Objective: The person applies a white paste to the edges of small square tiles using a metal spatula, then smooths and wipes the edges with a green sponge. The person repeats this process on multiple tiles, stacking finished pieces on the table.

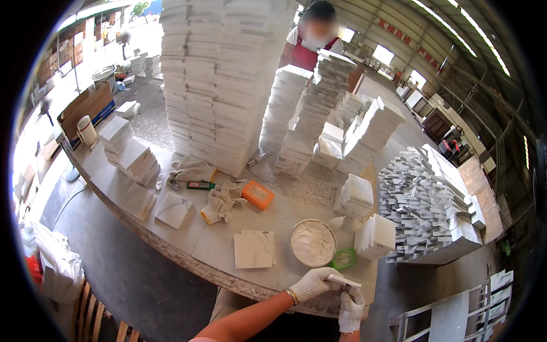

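A small white marble tile (345,281) is held up edge-on at the table's near right edge. My left hand (311,285), in a white knit glove, grips its left end. Below the tile, my right hand (352,309), gloved the same way, has its fingers curled against the near side. A small greyish bit shows at those fingertips, too small to name. Just beyond my hands stand a round tub of creamy white paste (313,243) and a green box (342,259). Two overlapping marble tiles (254,249) lie flat left of the tub.
Tall tile stacks (219,85) rise at the back; shorter tile stacks (375,236) stand right. An orange box (257,195), loose gloves (223,203) and a green-and-black item (200,185) lie mid-table. Beyond, a person in a red apron (310,54) stands. A tile-laden pallet (427,211) sits right.
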Demonstrator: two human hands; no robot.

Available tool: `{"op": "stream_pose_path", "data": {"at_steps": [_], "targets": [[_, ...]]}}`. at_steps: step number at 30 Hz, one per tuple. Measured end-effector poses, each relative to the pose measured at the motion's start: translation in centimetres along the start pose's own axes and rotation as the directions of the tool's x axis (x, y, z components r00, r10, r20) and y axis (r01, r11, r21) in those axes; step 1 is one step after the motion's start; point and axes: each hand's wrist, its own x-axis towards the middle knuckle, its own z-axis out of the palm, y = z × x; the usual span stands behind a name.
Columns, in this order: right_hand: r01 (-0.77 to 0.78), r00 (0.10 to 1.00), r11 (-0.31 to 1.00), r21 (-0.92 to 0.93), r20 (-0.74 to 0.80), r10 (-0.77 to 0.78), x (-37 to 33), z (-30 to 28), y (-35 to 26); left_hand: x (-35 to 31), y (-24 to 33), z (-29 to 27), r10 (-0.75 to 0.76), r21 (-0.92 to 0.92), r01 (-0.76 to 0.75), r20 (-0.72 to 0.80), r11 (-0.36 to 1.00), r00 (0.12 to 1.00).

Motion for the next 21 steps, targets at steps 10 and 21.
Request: {"op": "stream_pose_path", "data": {"at_steps": [10,21], "targets": [[-0.017,1.000,0.999,-0.050,-0.011,0.016,-0.5,1.0,-1.0,0.1,-0.1,0.0,-0.028,-0.080,0.029,0.021,0.996,0.999],[-0.017,1.000,0.990,-0.140,-0.015,0.015,-0.7,1.3,-1.6,0.2,-0.4,-0.1,-0.025,-0.121,0.031,0.056,0.992,0.998]]}}
